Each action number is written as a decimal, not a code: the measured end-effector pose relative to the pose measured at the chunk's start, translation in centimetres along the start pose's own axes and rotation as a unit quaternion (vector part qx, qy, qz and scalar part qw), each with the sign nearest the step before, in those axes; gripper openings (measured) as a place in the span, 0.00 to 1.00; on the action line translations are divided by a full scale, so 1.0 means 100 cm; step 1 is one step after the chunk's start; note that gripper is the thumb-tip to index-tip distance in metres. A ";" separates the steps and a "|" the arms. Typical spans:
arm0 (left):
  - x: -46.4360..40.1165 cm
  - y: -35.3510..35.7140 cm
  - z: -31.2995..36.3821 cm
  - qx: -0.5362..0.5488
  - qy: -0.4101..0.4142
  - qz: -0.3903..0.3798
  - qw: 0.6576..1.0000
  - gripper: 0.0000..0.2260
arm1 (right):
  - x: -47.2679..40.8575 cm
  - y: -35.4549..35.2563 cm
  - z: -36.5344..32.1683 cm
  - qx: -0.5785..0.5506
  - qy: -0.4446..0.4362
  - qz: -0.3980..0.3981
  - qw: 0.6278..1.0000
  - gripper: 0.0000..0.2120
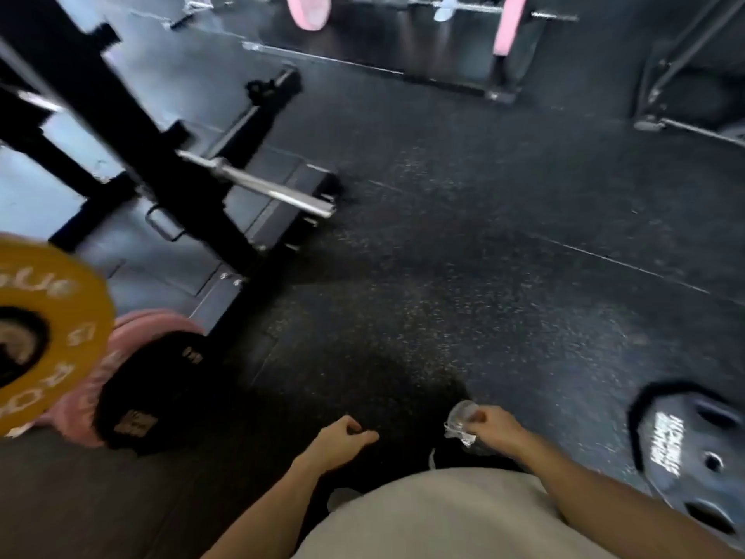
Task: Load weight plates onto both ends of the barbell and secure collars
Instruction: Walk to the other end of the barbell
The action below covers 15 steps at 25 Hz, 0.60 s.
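A person stands on a gym's rubber floor (463, 244), both hands low in front of the body. The right hand (494, 431) pinches a small shiny object (461, 423), clear or metallic, between curled fingers; blur hides whether it is a collar. The left hand (340, 441) is loosely curled and holds nothing. The barbell (258, 181) rests on a black rack (133, 127) up and to the left, well apart from both hands, and the sleeve end pointing toward the camera is bare: no plate, no collar. Plates wait at the left edge: a yellow plate (60, 320) on a storage peg, with a pink plate (133, 336) and a black plate (149, 389) below and behind it. A dark plate (693, 466) with grip holes lies flat on the floor at lower right. A second bar with pink plates (308, 8) sits in the background. By this view the loading of this end has not begun; the bar's far end is out of sight. The next move seems to call for freeing the right hand or pocketing the object, picking a plate from the left stack with both hands, lining its hole up with the bare sleeve and sliding it fully in before any collar goes on.
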<state>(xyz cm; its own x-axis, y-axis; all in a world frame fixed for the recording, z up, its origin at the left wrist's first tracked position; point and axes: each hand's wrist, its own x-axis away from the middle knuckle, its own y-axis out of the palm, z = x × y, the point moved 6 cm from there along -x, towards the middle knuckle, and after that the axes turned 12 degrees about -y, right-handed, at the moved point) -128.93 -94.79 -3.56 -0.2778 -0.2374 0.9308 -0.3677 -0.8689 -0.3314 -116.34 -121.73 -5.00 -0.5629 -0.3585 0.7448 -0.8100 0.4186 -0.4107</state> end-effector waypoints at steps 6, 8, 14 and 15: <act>-0.033 -0.002 0.175 -0.076 0.026 0.009 0.997 0.19 | -0.050 -0.147 0.052 -0.024 0.001 0.050 0.998 0.07; -0.041 -0.016 0.230 -0.075 0.039 0.035 0.996 0.16 | -0.075 -0.190 0.057 -0.046 0.003 0.053 0.998 0.07; -0.085 -0.047 0.338 -0.102 0.044 0.013 0.994 0.16 | -0.139 -0.254 0.042 -0.031 0.013 0.025 0.999 0.10; -0.097 -0.052 0.348 -0.113 0.034 0.010 0.993 0.17 | -0.150 -0.259 0.041 -0.017 0.021 0.015 1.000 0.11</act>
<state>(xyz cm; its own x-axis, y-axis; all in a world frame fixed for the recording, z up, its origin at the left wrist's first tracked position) -93.42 -103.07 -5.45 -0.3443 -0.2166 0.9135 -0.5497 -0.7423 -0.3832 -87.57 -130.62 -7.71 -0.5779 -0.3100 0.7549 -0.7869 0.4568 -0.4149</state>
